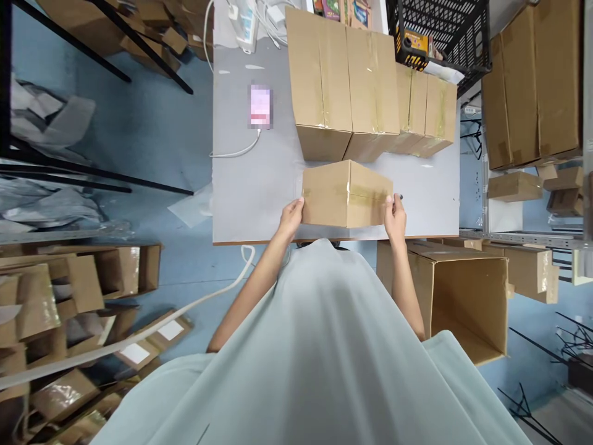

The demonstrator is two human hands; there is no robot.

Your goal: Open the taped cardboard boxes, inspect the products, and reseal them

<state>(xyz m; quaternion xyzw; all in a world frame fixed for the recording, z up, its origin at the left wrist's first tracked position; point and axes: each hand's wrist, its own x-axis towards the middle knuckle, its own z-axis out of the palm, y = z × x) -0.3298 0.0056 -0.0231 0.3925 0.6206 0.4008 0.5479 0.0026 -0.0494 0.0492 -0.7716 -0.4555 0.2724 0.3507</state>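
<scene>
A closed cardboard box [325,194] sits near the front edge of the table, one vertical edge turned toward me and a strip of clear tape across its right face. My left hand [291,216] grips its left end, thumb and fingers pressed together at the side. At the opposite end, my right hand [395,217] holds the box with fingers bent. A small dark tip [401,196] shows beside the right fingers; what it belongs to is hidden. Just behind stand several taped cardboard boxes [336,80] in a row.
A phone [260,106] with a white cable lies on the grey table [250,198], left of the boxes. A power strip [247,28] and a black crate [445,31] are at the back. On my right stands a large open carton [467,303]; more cartons [78,278] pile up at left.
</scene>
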